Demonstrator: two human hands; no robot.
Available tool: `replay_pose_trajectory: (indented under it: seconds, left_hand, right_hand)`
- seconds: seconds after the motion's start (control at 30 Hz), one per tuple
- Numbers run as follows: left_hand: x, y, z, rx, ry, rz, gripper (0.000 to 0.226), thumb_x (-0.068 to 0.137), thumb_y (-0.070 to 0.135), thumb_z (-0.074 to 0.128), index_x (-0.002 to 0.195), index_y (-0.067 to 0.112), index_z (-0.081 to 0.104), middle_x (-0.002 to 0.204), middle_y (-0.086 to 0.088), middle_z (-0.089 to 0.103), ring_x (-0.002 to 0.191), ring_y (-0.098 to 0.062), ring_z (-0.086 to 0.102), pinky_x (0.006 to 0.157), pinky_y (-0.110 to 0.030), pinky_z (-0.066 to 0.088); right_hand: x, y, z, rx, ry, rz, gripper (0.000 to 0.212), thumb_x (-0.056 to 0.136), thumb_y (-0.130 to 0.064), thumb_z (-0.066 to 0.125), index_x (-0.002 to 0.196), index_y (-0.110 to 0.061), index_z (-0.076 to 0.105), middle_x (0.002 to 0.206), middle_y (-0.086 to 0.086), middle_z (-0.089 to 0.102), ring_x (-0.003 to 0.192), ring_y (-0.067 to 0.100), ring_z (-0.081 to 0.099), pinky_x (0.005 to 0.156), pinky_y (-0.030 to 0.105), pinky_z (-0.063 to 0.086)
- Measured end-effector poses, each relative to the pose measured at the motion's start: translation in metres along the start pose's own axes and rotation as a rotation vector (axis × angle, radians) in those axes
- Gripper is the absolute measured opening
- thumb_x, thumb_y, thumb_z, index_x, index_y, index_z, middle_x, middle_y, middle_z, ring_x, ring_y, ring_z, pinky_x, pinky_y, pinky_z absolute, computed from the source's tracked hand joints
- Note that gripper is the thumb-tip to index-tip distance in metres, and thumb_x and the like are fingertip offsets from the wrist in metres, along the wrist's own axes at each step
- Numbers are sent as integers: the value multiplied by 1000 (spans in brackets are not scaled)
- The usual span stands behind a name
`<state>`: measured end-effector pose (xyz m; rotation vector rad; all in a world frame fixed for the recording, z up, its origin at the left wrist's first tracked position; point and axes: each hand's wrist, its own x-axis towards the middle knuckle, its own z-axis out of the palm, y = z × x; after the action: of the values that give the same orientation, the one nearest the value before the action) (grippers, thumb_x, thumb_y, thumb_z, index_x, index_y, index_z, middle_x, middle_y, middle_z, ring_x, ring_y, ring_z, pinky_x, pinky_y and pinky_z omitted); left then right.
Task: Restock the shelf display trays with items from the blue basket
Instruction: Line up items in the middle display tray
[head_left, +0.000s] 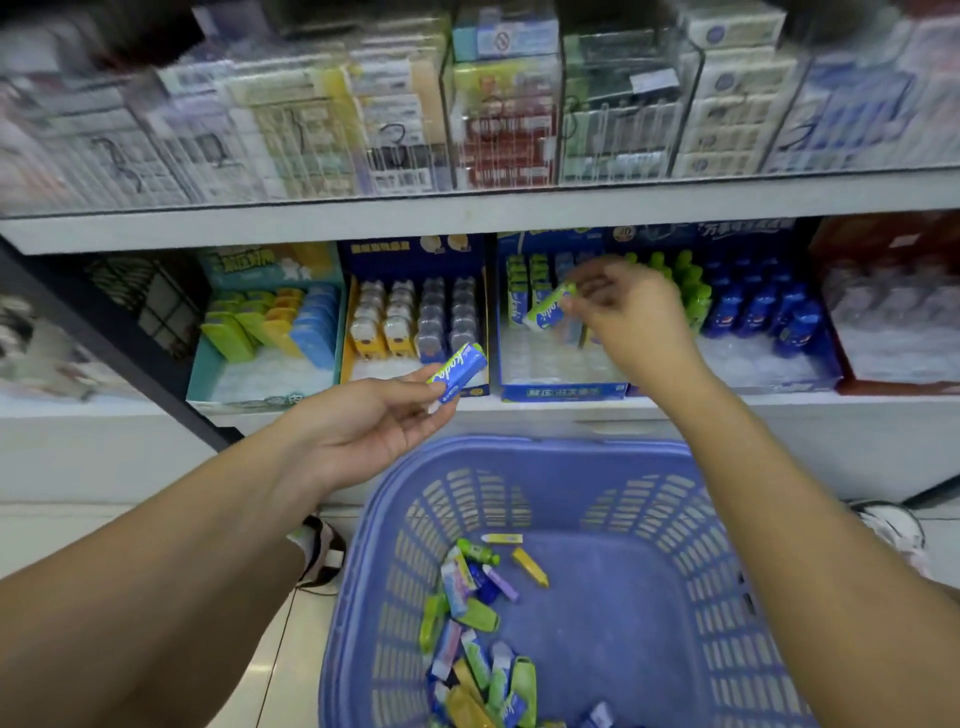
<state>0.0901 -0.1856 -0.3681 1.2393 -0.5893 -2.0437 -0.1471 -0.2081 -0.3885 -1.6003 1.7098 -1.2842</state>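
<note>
Two hands are loaded: left hand (363, 421) pinches a spare pack (457, 376), right hand (623, 317) pinches a green-and-blue pack (548, 309) over the blue display tray (563, 391), best seated upright beside the matching row (517, 291).

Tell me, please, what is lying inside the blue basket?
Small packs, green, yellow, blue and purple, lie piled toward the left of the blue basket. Whatever lies beneath them or past the frame edge is hidden.

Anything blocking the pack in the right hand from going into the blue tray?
Nothing visible. The right hand pinches the pack right over the blue tray, beside the standing packs; the tray's front section below it looks open.
</note>
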Motion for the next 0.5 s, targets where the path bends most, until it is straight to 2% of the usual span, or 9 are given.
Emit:
replay_pose_trajectory:
  seconds: [0.03, 0.1, 0.17, 0.23, 0.33, 0.5]
  left_hand:
    - [2, 0, 0, 4, -13, 3, 20, 89, -9, 47, 97, 0, 62, 82, -9, 71, 81, -14, 63, 70, -24, 58]
    - [7, 0, 2, 17, -33, 13, 20, 88, -9, 47, 96, -2, 64, 88, -9, 70, 85, -14, 61, 71, -23, 58]
    - [12, -3, 5, 29, -34, 21, 19, 89, -9, 47, 96, -4, 64, 95, -10, 68, 89, -14, 60, 73, -24, 58]
    - [18, -7, 7, 43, -31, 16, 18, 90, -9, 47, 96, -4, 63, 97, -10, 66, 91, -14, 60, 75, -27, 59]
    - [25, -10, 7, 47, -8, -4, 16, 90, -9, 48, 94, -6, 63, 97, -11, 66, 90, -15, 60, 74, -35, 52]
    - [34, -13, 4, 18, 6, -22, 17, 90, -7, 51, 102, -7, 62, 97, -13, 65, 91, -18, 61, 74, -32, 57]
  right_hand:
    - [9, -1, 4, -46, 2, -10, 14, 82, -11, 69, 96, -12, 65, 73, -6, 63, 60, -9, 56, 58, 7, 45]
    - [25, -1, 10, -148, -41, -19, 17, 81, -10, 71, 98, -8, 67, 86, 1, 67, 72, 3, 59, 70, 15, 48]
    - [36, 0, 17, -229, -102, -33, 20, 80, -8, 71, 99, -5, 68, 93, 7, 68, 79, 11, 57, 72, 16, 43]
    - [44, -1, 22, -293, -142, -48, 21, 80, -8, 71, 100, -6, 68, 94, 6, 68, 79, 10, 56, 67, 10, 36]
    - [54, -6, 24, -344, -230, -41, 21, 80, -11, 72, 100, -10, 68, 89, -1, 65, 82, 10, 57, 73, 15, 40]
    - [60, -15, 24, -350, -309, -41, 20, 81, -8, 70, 101, -10, 66, 84, -5, 60, 73, 5, 54, 70, 15, 41]
